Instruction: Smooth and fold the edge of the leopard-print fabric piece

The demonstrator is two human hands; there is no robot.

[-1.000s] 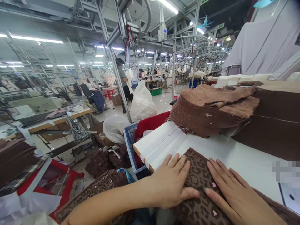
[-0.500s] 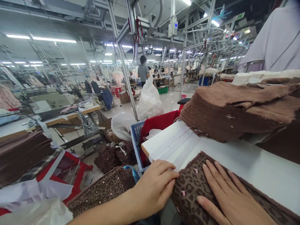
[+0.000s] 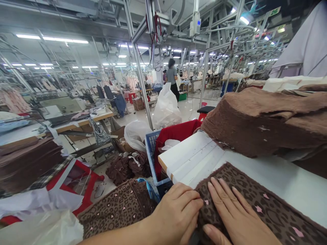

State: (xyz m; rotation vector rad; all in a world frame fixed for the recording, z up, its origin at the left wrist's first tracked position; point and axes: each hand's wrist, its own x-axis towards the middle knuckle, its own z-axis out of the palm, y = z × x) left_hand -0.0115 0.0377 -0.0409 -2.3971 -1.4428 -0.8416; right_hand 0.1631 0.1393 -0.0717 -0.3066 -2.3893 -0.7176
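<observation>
A brown leopard-print fleece piece [image 3: 258,200] with small pink hearts lies on the white table [image 3: 281,180] in front of me. My left hand [image 3: 176,214] curls its fingers over the fabric's left edge at the table's front. Beside it, my right hand [image 3: 235,217] lies flat on the fabric, fingers spread. A tall stack of plain brown fleece pieces [image 3: 265,119] rests on the table behind the leopard piece.
More leopard-print fabric [image 3: 117,211] hangs below the table at the left. A blue crate [image 3: 153,153] with red cloth stands past the table's corner. White bags [image 3: 166,109], brown scraps on the floor, a red stool frame [image 3: 84,183] and sewing tables fill the left. A person stands far back.
My left hand went from flat on the fabric to curled over its left edge. The right hand slid nearer to me, and my view shifted left.
</observation>
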